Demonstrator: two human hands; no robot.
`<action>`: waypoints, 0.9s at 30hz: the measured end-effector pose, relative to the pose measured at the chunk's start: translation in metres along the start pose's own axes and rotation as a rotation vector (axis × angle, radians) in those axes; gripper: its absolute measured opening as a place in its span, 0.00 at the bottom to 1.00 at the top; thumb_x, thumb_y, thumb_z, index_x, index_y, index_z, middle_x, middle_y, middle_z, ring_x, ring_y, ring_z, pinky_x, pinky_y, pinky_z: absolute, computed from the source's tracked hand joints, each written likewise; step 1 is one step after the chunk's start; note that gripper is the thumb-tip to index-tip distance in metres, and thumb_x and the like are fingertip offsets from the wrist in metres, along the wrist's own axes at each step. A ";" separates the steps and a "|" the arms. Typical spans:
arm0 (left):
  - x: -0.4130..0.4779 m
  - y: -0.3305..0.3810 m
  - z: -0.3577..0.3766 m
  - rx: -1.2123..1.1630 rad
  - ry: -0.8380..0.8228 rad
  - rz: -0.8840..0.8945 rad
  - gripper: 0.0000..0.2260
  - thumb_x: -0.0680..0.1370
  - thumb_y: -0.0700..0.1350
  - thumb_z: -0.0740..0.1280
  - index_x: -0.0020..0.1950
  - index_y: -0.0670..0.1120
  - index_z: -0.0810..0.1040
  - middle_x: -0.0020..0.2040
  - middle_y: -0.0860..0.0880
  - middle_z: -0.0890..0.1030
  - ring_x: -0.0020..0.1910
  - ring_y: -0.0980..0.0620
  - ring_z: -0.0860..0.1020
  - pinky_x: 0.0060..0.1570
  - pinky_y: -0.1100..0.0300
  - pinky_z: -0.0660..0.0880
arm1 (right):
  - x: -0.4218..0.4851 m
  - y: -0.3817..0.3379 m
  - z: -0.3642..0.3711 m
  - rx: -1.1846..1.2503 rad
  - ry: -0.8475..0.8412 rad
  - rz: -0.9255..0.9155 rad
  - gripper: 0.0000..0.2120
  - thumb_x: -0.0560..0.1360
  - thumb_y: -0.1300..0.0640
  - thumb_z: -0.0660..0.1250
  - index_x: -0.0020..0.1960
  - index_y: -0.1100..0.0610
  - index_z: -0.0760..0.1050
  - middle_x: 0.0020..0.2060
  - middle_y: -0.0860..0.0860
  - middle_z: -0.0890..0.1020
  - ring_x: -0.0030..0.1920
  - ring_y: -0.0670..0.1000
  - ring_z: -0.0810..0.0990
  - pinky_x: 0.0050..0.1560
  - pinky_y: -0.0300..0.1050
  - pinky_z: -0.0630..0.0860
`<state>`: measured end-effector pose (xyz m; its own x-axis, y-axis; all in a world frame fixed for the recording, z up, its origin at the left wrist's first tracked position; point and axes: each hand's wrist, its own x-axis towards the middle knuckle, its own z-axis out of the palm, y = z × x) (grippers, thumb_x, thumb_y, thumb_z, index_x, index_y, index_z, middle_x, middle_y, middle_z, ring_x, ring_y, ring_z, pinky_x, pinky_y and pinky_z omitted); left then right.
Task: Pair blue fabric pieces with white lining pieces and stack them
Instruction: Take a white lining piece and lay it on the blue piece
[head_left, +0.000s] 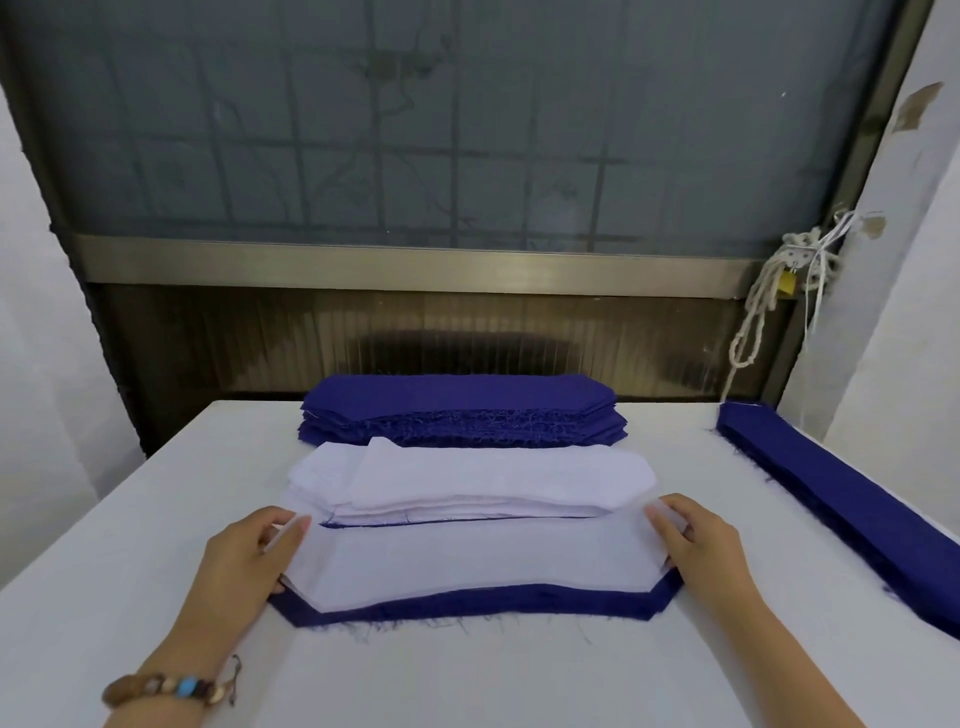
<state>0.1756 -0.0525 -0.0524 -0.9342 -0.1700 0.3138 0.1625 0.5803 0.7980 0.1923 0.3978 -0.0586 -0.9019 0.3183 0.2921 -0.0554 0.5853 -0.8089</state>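
A white lining piece (478, 564) lies on top of a blue fabric piece (483, 603) at the table's front middle, with the blue edge showing along the near side. My left hand (249, 556) pinches the lining's left end. My right hand (701, 540) pinches its right end. Just behind lies a stack of white lining pieces (467, 480). Farther back sits a stack of blue fabric pieces (462, 410).
A long stack of narrow blue strips (841, 504) runs along the right side of the white table (130, 545). Behind the table stands a dark window frame, and ropes with a padlock (787, 283) hang at the right.
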 end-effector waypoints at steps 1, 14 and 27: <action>0.000 -0.001 0.000 -0.009 0.001 0.003 0.06 0.78 0.46 0.68 0.41 0.49 0.81 0.30 0.49 0.79 0.23 0.57 0.73 0.25 0.68 0.71 | 0.000 -0.001 0.000 -0.010 0.000 0.008 0.06 0.78 0.55 0.66 0.44 0.47 0.77 0.32 0.47 0.81 0.33 0.51 0.79 0.38 0.39 0.72; 0.001 -0.012 0.000 0.145 0.020 0.017 0.12 0.73 0.39 0.73 0.47 0.56 0.77 0.33 0.45 0.74 0.31 0.47 0.72 0.32 0.62 0.69 | 0.001 -0.003 0.002 -0.196 -0.002 0.044 0.07 0.71 0.58 0.73 0.39 0.53 0.75 0.27 0.49 0.74 0.31 0.50 0.71 0.32 0.40 0.67; 0.001 -0.014 0.002 0.159 0.058 -0.017 0.10 0.74 0.36 0.71 0.46 0.52 0.78 0.33 0.46 0.75 0.33 0.47 0.74 0.36 0.60 0.70 | -0.003 -0.006 0.002 -0.187 0.023 0.045 0.16 0.72 0.64 0.68 0.54 0.49 0.69 0.29 0.50 0.73 0.31 0.48 0.72 0.32 0.37 0.68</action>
<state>0.1719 -0.0593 -0.0638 -0.9155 -0.2241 0.3341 0.0902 0.6949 0.7134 0.1940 0.3921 -0.0559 -0.8917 0.3624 0.2712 0.0666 0.6977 -0.7133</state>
